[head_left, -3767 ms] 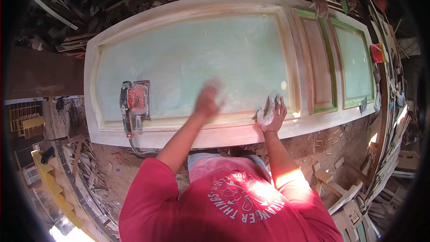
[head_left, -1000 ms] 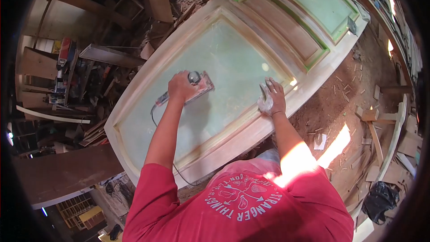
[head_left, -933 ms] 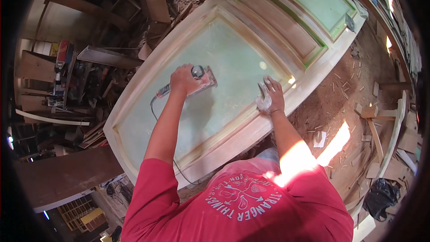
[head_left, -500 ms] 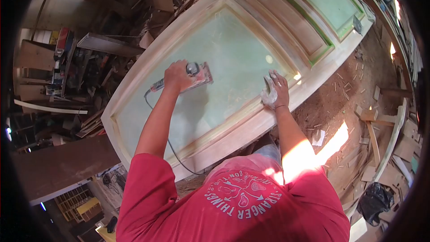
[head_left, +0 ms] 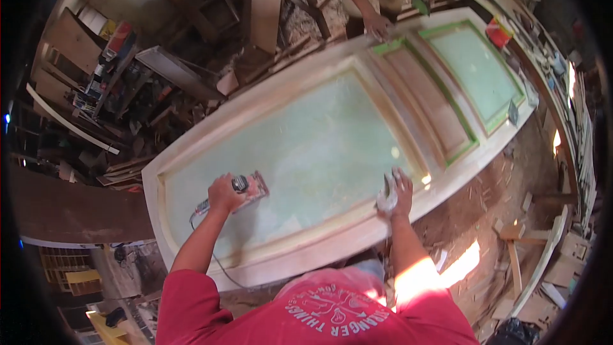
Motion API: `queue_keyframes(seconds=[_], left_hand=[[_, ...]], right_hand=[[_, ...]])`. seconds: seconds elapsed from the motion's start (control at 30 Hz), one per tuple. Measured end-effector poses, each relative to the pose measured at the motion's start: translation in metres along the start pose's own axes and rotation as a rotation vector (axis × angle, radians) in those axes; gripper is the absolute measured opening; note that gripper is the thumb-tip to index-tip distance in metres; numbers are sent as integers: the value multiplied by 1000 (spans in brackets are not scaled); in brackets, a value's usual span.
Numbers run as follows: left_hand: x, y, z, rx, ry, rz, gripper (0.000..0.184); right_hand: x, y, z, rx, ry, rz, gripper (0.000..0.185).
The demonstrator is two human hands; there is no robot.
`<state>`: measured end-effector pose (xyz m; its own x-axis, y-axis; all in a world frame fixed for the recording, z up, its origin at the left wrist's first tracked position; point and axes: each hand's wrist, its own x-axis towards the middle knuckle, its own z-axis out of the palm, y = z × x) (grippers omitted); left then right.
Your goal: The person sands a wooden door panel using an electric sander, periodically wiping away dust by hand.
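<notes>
My left hand is wrapped around an electric sander with a dark knob-like front and a dusty reddish body. The sander rests on the pale green surface of a large panel, near its left end. Its cord trails back towards my body. On the panel's near whitish frame, towards the right, sits my right hand, coated with white dust. Its fingers curve around a small greyish-white thing that I cannot make out.
Another person's hand touches the panel's far edge. Green tape borders the panel's right sections. A red container stands at the far right corner, and a small dark pad lies on the right edge. Wood scraps crowd the left.
My left hand and the sander have moved towards the panel's near left end. The view has shifted, showing more of the other person. My right hand stays at the near frame.
</notes>
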<state>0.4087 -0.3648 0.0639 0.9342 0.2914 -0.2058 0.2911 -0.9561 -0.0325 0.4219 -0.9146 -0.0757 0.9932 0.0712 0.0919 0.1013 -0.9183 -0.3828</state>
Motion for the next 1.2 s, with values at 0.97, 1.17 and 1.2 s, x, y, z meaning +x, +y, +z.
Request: queue_keyframes(seconds=[0.97,1.17,1.2], left_hand=[[21,140,-25,-99,55,188,77],[-21,34,-8,-67,97,-32,71],[-27,21,-3,-57,102,-75,68]], right_hand=[[-1,-2,-3,28,49,-41,62],[0,1,3,20,80,-76,62],[-1,1,2,20,84,-80,62]])
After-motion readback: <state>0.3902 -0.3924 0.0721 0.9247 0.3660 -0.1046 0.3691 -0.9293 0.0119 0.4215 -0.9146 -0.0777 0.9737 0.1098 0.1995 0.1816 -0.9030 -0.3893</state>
